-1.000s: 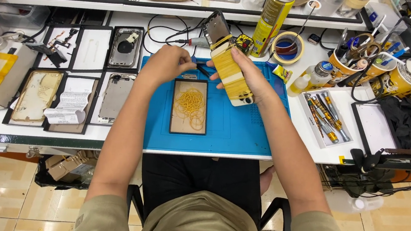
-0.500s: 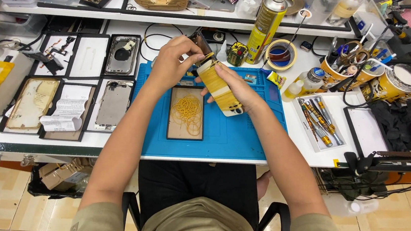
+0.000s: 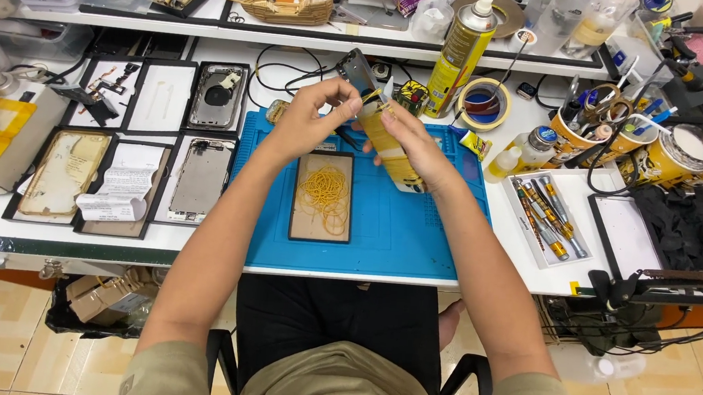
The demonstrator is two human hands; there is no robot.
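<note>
My left hand pinches the lower end of a dark phone panel that stands tilted above the blue work mat. My right hand is wrapped around a small yellow can, its top close to the panel and to my left fingertips. Below both hands, a dark rectangular screen panel lies flat on the mat with a tangle of yellow strands on it.
A tall yellow spray can and a tape roll stand behind the mat. Phone housings on dark trays lie to the left. On the right are a tray of screwdrivers, cups of tools and a black tray.
Both hands have drawn closer together over the mat. My left hand has moved from the mat up to the dark panel, and the yellow can now stands more upright.
</note>
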